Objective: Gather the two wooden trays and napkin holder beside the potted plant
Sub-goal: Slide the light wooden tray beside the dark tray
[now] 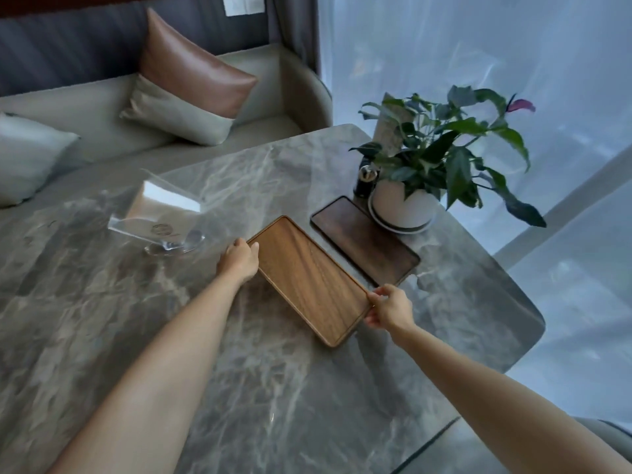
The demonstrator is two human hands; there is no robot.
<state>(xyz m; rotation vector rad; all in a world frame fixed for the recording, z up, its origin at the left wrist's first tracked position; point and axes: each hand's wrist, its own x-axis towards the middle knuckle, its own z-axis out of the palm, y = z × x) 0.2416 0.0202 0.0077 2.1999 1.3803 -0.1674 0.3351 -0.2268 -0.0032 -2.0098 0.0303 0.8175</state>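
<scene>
The lighter wooden tray [309, 280] is held at its two short ends: the left hand [238, 260] is closed on the far left corner, with the thumb over the rim, and the right hand [390, 307] pinches the near right end between thumb and fingers. This tray is seen just beside the darker wooden tray [364, 239], nearly parallel to it, and whether its underside is touching the marble table [136, 302] cannot be told. The darker tray lies flat, with its far end touching or almost touching the white pot of the potted plant [403, 206]. The napkin holder [160, 217], made of clear plastic with napkins inside, stands well apart to the left and is not yet gathered. The light tray is judged to be stiff and rather light, with a low raised rim that gives a good hold at the ends; on polished marble it may be slid easily. The holder is judged to be slippery and easy to tip over, so it is better taken low, at both sides, near its round foot.
</scene>
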